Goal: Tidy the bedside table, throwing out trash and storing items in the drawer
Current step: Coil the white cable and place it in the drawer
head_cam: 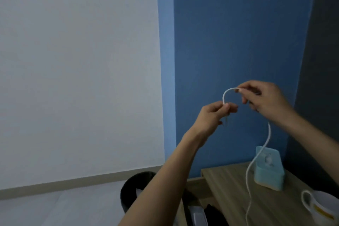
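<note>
A white cable (256, 159) is held up in front of the blue wall. My left hand (214, 115) pinches one end of a small arch of it, and my right hand (264, 99) pinches the other end higher up. From the right hand the cable hangs down in a long curve over the wooden bedside table (229, 180) and leaves the view at the bottom. Below my left forearm the drawer (198, 213) stands open with dark and light items inside, partly hidden.
A black trash bin (132, 189) stands on the floor left of the table. On the tabletop are a light blue holder (269, 174) by the wall and a white mug (319, 205) with a yellow stripe at the right edge. A dark curtain hangs at far right.
</note>
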The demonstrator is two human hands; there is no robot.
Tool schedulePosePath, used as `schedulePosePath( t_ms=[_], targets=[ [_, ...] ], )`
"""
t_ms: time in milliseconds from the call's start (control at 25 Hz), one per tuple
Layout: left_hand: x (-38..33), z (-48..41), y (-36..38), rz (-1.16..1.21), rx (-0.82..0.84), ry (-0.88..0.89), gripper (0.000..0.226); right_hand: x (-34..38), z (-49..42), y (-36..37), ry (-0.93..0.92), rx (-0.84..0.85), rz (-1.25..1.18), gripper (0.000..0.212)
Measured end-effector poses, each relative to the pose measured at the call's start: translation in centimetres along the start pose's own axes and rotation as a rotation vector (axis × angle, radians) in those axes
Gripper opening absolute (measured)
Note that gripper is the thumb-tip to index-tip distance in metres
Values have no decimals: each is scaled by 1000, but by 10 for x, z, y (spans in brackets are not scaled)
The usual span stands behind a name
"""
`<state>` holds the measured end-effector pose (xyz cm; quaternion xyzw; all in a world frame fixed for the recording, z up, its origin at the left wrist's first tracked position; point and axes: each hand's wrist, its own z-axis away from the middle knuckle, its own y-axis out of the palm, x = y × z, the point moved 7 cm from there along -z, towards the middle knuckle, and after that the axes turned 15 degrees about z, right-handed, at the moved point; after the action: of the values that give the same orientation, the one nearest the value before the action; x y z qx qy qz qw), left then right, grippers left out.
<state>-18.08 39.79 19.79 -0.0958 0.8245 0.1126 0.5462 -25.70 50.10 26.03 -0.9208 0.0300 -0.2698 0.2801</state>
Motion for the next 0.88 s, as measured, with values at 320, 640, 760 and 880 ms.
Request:
schedulePosePath(
  t_ms=[320,640,760,880],
  targets=[
    [26,4,47,196,174,-10,35,16,1,5,138,50,-206,23],
    [-42,23,6,163,258,-44,39,34,-40,-11,-17,165,-111,26],
    [-63,39,3,275,414,-111,38,61,-48,1,-109,138,-189,26],
    [-78,57,-2,400,529,-152,37,94,-56,13,-164,116,-321,35]
  ],
)
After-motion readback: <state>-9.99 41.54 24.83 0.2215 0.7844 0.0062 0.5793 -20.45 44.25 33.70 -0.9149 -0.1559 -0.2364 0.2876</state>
